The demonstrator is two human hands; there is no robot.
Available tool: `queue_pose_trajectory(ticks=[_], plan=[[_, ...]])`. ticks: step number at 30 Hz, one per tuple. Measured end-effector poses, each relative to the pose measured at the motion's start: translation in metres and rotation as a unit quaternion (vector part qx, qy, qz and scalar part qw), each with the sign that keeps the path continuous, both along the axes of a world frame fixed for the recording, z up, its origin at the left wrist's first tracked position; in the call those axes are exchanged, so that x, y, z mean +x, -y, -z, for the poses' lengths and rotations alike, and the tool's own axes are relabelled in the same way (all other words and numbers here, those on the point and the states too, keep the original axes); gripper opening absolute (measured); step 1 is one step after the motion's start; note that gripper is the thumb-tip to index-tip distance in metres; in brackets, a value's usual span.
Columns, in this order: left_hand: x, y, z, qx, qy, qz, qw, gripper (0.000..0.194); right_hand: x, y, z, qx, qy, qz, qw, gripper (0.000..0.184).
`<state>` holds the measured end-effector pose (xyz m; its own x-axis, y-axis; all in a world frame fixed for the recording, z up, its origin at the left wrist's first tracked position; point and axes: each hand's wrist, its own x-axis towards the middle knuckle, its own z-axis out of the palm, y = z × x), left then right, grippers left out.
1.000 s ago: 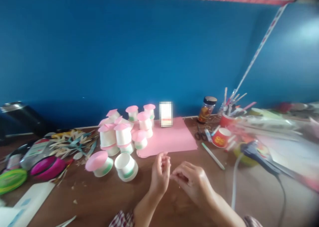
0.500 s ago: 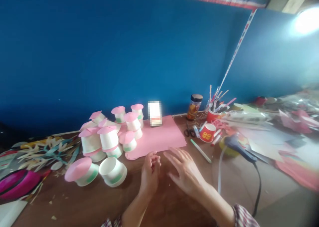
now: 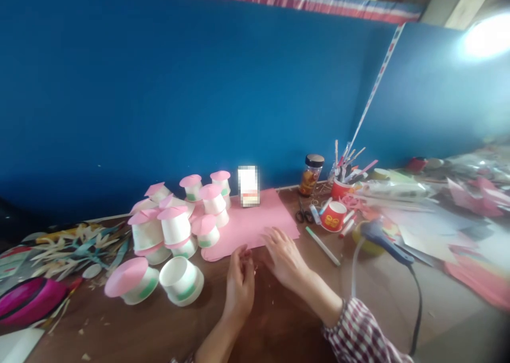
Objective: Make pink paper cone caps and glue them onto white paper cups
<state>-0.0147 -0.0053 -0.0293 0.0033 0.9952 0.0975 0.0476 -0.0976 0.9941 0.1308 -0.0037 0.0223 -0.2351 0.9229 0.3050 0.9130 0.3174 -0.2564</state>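
Observation:
Over the front part of the pink paper sheets [image 3: 255,222], my right hand [image 3: 287,259] stretches its fingers forward, spread and holding nothing I can see. Just left of it, my left hand [image 3: 240,286] stands on its edge above the table, fingers loosely curled and apart, with nothing visible in them. A white-and-green stacked paper cup [image 3: 181,280] without a top is nearest to my left hand. Beside that cup, another cup tilts with a pink paper disc [image 3: 126,277] on its end. Behind them stand several white cups with pink paper tops [image 3: 175,225].
A blurred white block [image 3: 249,186] stands on the paper. To the right lie scissors [image 3: 304,214], a green-capped pen [image 3: 323,247], a red paper cup [image 3: 333,216] and a corded glue gun [image 3: 384,241]. A lidded jar [image 3: 312,176] stands near the blue wall. Ribbon strips [image 3: 85,248] pile up at left.
My right hand has opened from a pinch beside my left fingers and moved forward to the paper's edge. My left hand stays curled. The view has turned right.

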Motion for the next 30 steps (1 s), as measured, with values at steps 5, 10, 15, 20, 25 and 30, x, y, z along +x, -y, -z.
queue_pose_trajectory(ticks=[5,10,15,20,25,30], plan=[[0.001,0.001,-0.003,-0.012,-0.012,0.026,1.000,0.032,0.033,-0.003,-0.011,-0.014,0.024,0.039,0.999,0.048],[0.004,0.004,-0.010,-0.010,-0.049,0.046,0.998,0.026,0.086,-0.005,-0.030,0.008,0.060,0.101,0.993,0.044],[0.005,0.008,-0.012,0.026,-0.091,0.058,0.994,0.022,0.091,-0.004,-0.023,0.032,0.062,0.077,0.995,0.041],[0.003,0.014,-0.016,0.126,-0.150,0.065,0.979,0.018,0.039,0.006,-0.008,-0.011,0.063,-0.023,0.998,0.039],[0.003,0.032,-0.036,0.216,-0.176,0.122,0.953,0.021,0.000,-0.002,0.001,-0.073,0.067,-0.062,0.993,0.039],[-0.018,0.061,-0.057,0.280,-0.178,0.076,0.940,0.038,-0.006,-0.011,0.011,-0.059,0.051,-0.070,0.994,0.038]])
